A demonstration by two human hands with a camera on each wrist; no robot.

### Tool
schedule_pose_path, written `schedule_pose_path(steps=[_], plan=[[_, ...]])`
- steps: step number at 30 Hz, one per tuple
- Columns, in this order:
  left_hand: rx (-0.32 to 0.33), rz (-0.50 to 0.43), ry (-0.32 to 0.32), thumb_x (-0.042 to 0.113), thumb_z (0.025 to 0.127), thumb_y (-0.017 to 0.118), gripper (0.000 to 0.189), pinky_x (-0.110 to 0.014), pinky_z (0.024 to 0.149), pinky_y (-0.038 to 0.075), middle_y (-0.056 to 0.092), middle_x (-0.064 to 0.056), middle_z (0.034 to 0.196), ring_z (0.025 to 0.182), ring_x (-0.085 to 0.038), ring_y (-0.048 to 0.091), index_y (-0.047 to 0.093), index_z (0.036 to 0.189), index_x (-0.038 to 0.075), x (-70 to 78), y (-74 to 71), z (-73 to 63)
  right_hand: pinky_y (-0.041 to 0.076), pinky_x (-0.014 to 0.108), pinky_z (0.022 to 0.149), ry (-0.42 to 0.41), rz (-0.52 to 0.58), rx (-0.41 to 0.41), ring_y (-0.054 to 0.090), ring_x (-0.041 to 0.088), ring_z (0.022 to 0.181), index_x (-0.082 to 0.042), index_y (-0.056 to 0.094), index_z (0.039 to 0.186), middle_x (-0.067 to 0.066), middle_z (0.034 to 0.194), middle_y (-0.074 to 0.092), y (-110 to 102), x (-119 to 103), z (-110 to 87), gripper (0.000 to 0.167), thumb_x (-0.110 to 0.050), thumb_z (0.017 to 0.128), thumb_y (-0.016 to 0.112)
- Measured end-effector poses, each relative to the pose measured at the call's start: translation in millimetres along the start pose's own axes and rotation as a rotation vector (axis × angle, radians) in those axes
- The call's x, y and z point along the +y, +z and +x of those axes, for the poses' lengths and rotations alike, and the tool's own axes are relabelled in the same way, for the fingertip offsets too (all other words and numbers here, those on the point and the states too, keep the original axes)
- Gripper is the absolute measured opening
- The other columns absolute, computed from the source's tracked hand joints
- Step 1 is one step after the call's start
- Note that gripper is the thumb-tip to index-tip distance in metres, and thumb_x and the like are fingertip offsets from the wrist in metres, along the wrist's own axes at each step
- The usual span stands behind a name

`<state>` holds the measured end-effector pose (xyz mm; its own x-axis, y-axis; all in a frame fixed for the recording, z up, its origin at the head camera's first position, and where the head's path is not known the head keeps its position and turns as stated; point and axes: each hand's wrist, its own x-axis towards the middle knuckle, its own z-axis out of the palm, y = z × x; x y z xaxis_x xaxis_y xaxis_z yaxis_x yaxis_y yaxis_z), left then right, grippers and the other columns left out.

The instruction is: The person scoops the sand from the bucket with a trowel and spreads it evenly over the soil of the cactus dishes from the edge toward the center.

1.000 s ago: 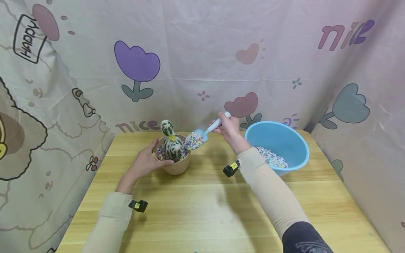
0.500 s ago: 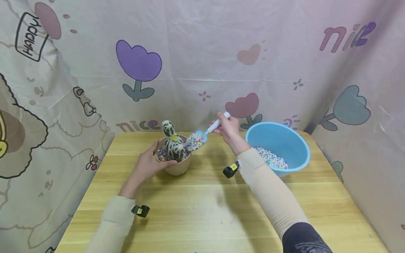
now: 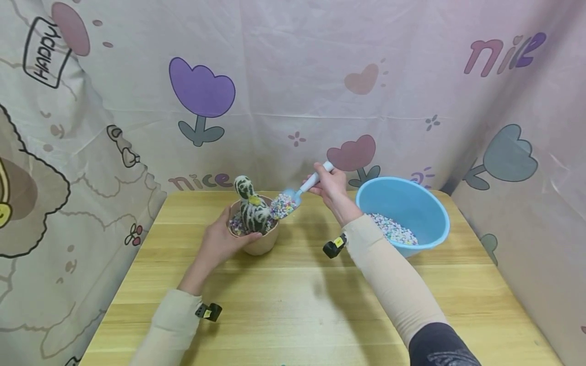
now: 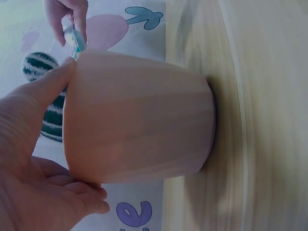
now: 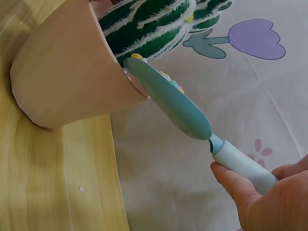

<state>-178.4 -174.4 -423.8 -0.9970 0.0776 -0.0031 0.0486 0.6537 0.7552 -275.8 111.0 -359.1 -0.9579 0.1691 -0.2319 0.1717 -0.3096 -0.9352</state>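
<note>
- Our right hand (image 3: pixel 335 189) holds the scoop (image 5: pixel 173 103) by its white handle.
- Little coloured stones (image 3: pixel 283 205) fill the blue scoop, and it tips down toward the pot (image 3: pixel 262 246).
- The scoop's tip is at the pot's rim, near the cactus (image 3: pixel 255 216); we can't tell if they touch.
- Our left hand (image 3: pixel 224 241) grips the pot by its rim, thumb in front.
- The stripy green cactus stands in the pot, with more stones around it.
- We see a blue tub (image 3: pixel 423 213) on the right, with stones inside.
- Pot and tub sit on a wooden table (image 3: pixel 293 305).
</note>
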Motion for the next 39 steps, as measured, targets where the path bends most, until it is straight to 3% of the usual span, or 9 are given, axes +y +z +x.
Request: schedule_pose_path(steps=[4, 9, 15, 21, 33, 35, 39], plan=[[0.028, -0.009, 0.015, 0.064, 0.076, 0.088, 0.131, -0.066, 0.122, 0.038, 0.038, -0.034, 0.163, 0.148, -0.053, 0.041, 0.019, 0.166, -0.002, 0.7, 4.0, -2.0, 0.069, 0.039, 0.08, -0.006, -0.016, -0.003, 0.079, 0.035, 0.09, 0.0, 0.058, 0.128, 0.023, 0.103, 0.069, 1, 0, -0.6, 0.033, -0.024, 0.107, 0.063], [0.064, -0.005, 0.028, 0.063, 0.076, 0.088, 0.126, -0.066, 0.121, 0.04, 0.043, -0.032, 0.16, 0.146, -0.052, 0.045, 0.025, 0.165, -0.001, 0.5, 8.7, -2.6, 0.068, 0.04, 0.082, -0.015, -0.014, -0.011, 0.075, 0.019, 0.07, 0.002, 0.057, 0.13, 0.012, 0.087, 0.068, 3, 0, -1.9, 0.035, -0.024, 0.107, 0.064], [0.079, 0.009, 0.021, 0.066, 0.076, 0.087, 0.124, -0.066, 0.12, 0.04, 0.046, -0.031, 0.159, 0.146, -0.052, 0.046, 0.028, 0.164, 0.003, 1.9, 10.3, -2.1, 0.068, 0.04, 0.083, -0.016, -0.011, -0.014, 0.075, 0.018, 0.07, 0.004, 0.055, 0.137, 0.013, 0.09, 0.066, 5, -2, -3.1, 0.041, -0.022, 0.107, 0.064], [0.085, 0.012, 0.018, 0.066, 0.076, 0.088, 0.123, -0.066, 0.12, 0.041, 0.046, -0.03, 0.159, 0.145, -0.052, 0.046, 0.028, 0.164, 0.003, -0.1, 11.4, -2.2, 0.069, 0.038, 0.081, -0.016, -0.003, -0.022, 0.075, 0.02, 0.072, 0.003, 0.058, 0.133, 0.014, 0.09, 0.066, 6, -2, -3.4, 0.037, -0.023, 0.107, 0.064], [0.155, -0.007, 0.073, 0.06, 0.074, 0.091, 0.115, -0.068, 0.117, 0.043, 0.051, -0.024, 0.158, 0.142, -0.05, 0.05, 0.036, 0.163, 0.012, 2.9, 20.0, -4.2, 0.069, 0.04, 0.081, -0.018, -0.002, -0.006, 0.075, 0.019, 0.07, 0.003, 0.057, 0.132, 0.012, 0.087, 0.067, 3, -1, -2.9, 0.037, -0.022, 0.106, 0.066], [0.143, -0.006, 0.054, 0.06, 0.073, 0.092, 0.118, -0.07, 0.118, 0.041, 0.046, -0.025, 0.161, 0.145, -0.051, 0.047, 0.033, 0.165, 0.014, 3.2, 20.0, -4.3, 0.069, 0.038, 0.078, -0.018, -0.012, -0.001, 0.075, 0.018, 0.07, 0.003, 0.057, 0.133, 0.013, 0.089, 0.067, 2, -2, -2.8, 0.039, -0.023, 0.105, 0.066], [0.041, 0.01, 0.02, 0.061, 0.073, 0.092, 0.136, -0.072, 0.124, 0.03, 0.024, -0.031, 0.17, 0.152, -0.057, 0.031, 0.014, 0.169, 0.005, -0.1, 11.3, 0.1, 0.069, 0.036, 0.077, -0.018, -0.027, -0.005, 0.075, 0.018, 0.071, 0.004, 0.056, 0.135, 0.014, 0.092, 0.068, 1, -3, -3.4, 0.042, -0.024, 0.106, 0.066]])
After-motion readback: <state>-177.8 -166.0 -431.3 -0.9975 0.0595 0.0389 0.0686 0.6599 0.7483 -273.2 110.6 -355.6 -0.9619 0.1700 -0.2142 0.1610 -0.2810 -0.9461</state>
